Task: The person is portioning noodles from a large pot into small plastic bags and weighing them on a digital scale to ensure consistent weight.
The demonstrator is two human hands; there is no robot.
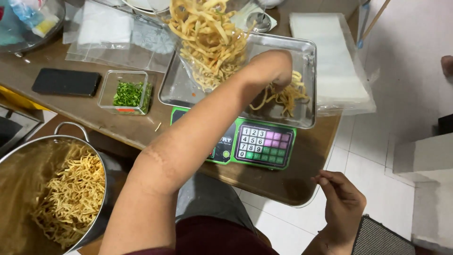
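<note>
My left hand reaches across the table into a metal tray and closes over a small heap of pale fried strips; its fingers are hidden behind the wrist. The tray rests on a green digital scale. A clear plastic bag stuffed with the same strips stands on the tray just left of this hand. My right hand hangs below the table's near edge, fingers loosely bent, holding nothing.
A big steel pot of fried strips sits at lower left. On the wooden table lie a clear box of chopped greens, a black phone, flat plastic bags and a stack of bags at right.
</note>
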